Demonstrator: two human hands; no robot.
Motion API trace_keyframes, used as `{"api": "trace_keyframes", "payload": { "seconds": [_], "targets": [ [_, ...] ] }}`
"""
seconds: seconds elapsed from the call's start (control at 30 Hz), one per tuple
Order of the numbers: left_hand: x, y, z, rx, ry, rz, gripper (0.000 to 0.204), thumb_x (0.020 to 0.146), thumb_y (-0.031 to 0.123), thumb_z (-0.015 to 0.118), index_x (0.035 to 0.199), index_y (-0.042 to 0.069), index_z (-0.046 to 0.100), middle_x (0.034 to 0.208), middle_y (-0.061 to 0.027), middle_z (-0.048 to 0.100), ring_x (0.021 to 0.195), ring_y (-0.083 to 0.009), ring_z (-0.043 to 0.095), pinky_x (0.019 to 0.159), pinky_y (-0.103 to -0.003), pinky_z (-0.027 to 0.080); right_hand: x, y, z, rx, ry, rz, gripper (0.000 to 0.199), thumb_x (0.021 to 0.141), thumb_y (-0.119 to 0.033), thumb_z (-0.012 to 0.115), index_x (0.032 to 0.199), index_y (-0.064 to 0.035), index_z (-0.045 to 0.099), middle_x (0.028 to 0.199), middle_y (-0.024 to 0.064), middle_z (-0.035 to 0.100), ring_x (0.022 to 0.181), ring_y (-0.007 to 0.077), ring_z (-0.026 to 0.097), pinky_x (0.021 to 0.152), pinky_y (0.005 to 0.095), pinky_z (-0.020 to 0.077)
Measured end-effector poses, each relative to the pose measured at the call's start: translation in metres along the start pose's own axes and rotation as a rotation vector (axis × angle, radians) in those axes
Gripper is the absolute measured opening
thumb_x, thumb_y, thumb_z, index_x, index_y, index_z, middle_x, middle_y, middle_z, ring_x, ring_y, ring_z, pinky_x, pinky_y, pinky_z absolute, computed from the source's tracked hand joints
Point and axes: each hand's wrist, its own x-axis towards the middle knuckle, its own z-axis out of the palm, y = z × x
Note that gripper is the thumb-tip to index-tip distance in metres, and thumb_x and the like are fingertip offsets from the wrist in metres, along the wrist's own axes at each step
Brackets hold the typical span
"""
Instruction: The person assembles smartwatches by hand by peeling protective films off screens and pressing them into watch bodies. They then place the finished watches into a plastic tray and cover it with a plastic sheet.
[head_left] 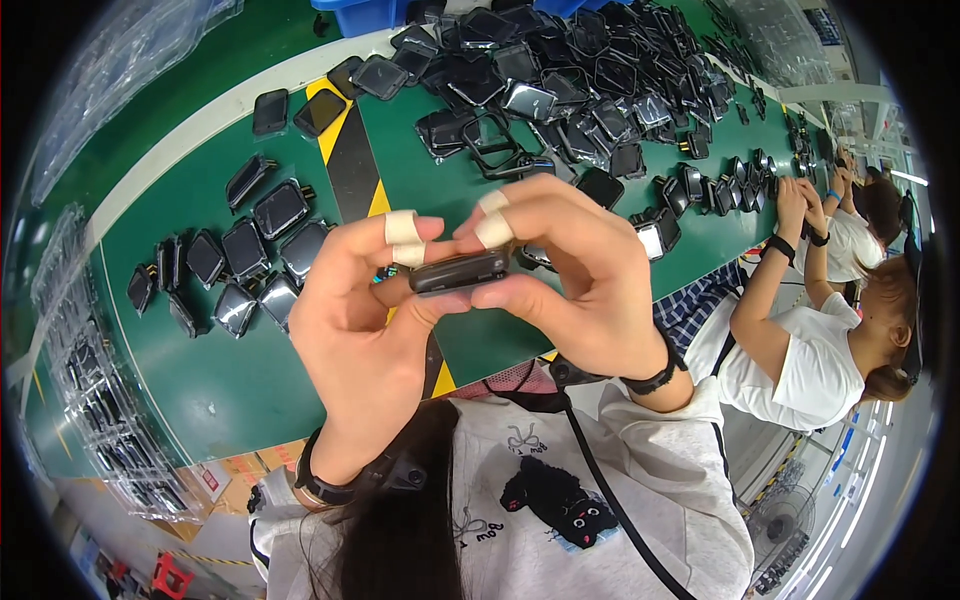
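- The black case (458,272) is held up above the green table (200,390), in front of the chest, with the left hand (360,290) at its left end and the right hand (580,250) at its right.
- Its long axis runs left to right, from one hand to the other, the right end sitting slightly farther away; neither hand is clearly the nearer — both touch it.
- Both hands' fingers are closed on this one case: the thumbs press its near side, the bent forefingers arch over the far side. How the other fingers bear on it is partly hidden, so I cannot tell.
- Counted at the hands: one case, two thumbs on it, four pale finger wraps (494,230), two to each hand.
- Left of the one striped tape (352,170) stands a loose group of cases (244,247), about ten, some overlapping; two more lie farther off, one of them over the tape.
- Far and to the right, the heap of cases (478,80) overlaps too much to count.
- Two blue bins (365,16) show at the far edge; two co-workers (800,350) sit on the right.
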Motion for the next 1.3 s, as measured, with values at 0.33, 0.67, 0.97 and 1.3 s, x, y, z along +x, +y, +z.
{"api": "trace_keyframes", "payload": {
  "seconds": [0.33,0.67,0.97,1.3],
  "targets": [
    [0.000,0.000,-0.001,0.144,-0.082,0.118,0.025,0.074,-0.020,0.059,0.097,-0.009,0.059,0.095,-0.0130,0.060,0.085,-0.0188,0.064,0.067,-0.025,0.056,-0.012,-0.002,0.001,-0.109,0.029,-0.136,0.022,0.073,0.001,0.073,0.092,0.0038,0.061,0.096,0.0155,0.057,0.084,0.0225,0.060,0.075,0.0319,0.0497],
    [0.003,0.004,0.001,0.215,-0.126,0.271,0.017,0.073,-0.010,0.068,0.088,-0.006,0.062,0.085,-0.0108,0.059,0.069,-0.0132,0.055,0.061,-0.022,0.048,-0.020,-0.005,-0.002,-0.321,0.057,-0.307,0.028,0.071,0.000,0.076,0.094,0.0024,0.061,0.094,0.0143,0.056,0.080,0.0190,0.056,0.067,0.0298,0.0460],
    [-0.001,-0.014,0.008,-0.078,-0.117,0.066,0.015,0.084,0.005,0.066,0.094,-0.003,0.059,0.090,-0.0079,0.059,0.074,-0.0112,0.054,0.064,-0.022,0.044,-0.031,0.011,0.001,-0.036,0.129,-0.050,0.032,0.069,0.003,0.077,0.097,0.0021,0.060,0.093,0.0103,0.054,0.081,0.0173,0.055,0.072,0.0287,0.0482],
    [0.009,-0.038,0.004,0.371,0.037,-0.047,0.010,0.091,0.007,0.057,0.098,-0.001,0.057,0.088,-0.0054,0.062,0.072,-0.0090,0.056,0.068,-0.023,0.046,-0.043,0.027,-0.038,-0.344,0.303,0.054,0.040,0.071,-0.002,0.076,0.107,0.0005,0.059,0.108,0.0127,0.057,0.085,0.0184,0.060,0.072,0.0277,0.0493]
  ]
}}
